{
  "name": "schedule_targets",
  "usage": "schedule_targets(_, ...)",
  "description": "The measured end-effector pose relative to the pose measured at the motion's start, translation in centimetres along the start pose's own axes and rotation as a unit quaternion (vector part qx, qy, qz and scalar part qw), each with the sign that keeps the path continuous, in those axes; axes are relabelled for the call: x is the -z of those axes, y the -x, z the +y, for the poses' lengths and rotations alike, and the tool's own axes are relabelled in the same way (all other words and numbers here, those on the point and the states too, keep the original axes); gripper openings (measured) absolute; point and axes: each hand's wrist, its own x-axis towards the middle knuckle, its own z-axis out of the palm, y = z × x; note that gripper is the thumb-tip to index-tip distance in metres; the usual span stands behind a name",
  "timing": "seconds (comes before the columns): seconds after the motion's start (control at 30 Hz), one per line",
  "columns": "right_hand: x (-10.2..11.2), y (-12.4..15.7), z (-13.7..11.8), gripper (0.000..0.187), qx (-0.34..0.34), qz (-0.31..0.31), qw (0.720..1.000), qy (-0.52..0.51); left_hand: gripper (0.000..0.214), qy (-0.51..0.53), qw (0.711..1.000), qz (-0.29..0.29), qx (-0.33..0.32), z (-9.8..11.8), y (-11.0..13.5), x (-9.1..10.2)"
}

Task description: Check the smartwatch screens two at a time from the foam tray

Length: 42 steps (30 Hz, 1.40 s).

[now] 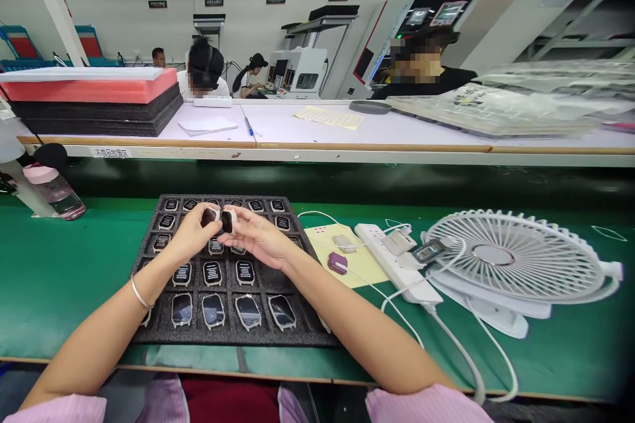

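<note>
Both of my hands are raised over a black foam tray (159, 334) whose compartments hold rows of square smartwatch bodies without straps. My left hand (192, 232) pinches one dark-screened watch body (209, 216) between thumb and fingers. Close beside it, a second watch body (228, 221) is gripped in the fingertips of my right hand (262, 236). Whether the two pieces touch, I cannot tell. Nearer to me in the tray, a watch body with lit white text (245, 271) lies above a front-row one with a dark, reflecting screen (247, 312). My forearms cover parts of the tray.
Right of the tray lie a yellow sheet (370, 271), a purple charger-like block (338, 263), a white power strip (391, 264) with cables, and a white fan (506, 258). A water bottle (57, 192) stands left. A shelf (297, 152) crosses behind; several people sit beyond.
</note>
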Motion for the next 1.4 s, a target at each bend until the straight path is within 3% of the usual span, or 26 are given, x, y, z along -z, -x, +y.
schedule_targets(0.23,1.5,0.7,1.2,0.056,0.020,-0.026,0.999,0.023,0.038,-0.079,0.996,0.016,-0.040,-1.7,0.4,-0.6)
schedule_targets(0.47,1.7,1.2,1.6,0.057,0.008,-0.047,0.999,-0.003,0.041,-0.110,0.992,0.021,-0.064,-2.4,1.4,-0.8)
schedule_targets(1.4,1.5,2.0,1.3,0.056,0.022,-0.084,0.996,-0.026,0.044,-0.134,0.989,0.037,-0.057,-1.6,2.4,-0.8)
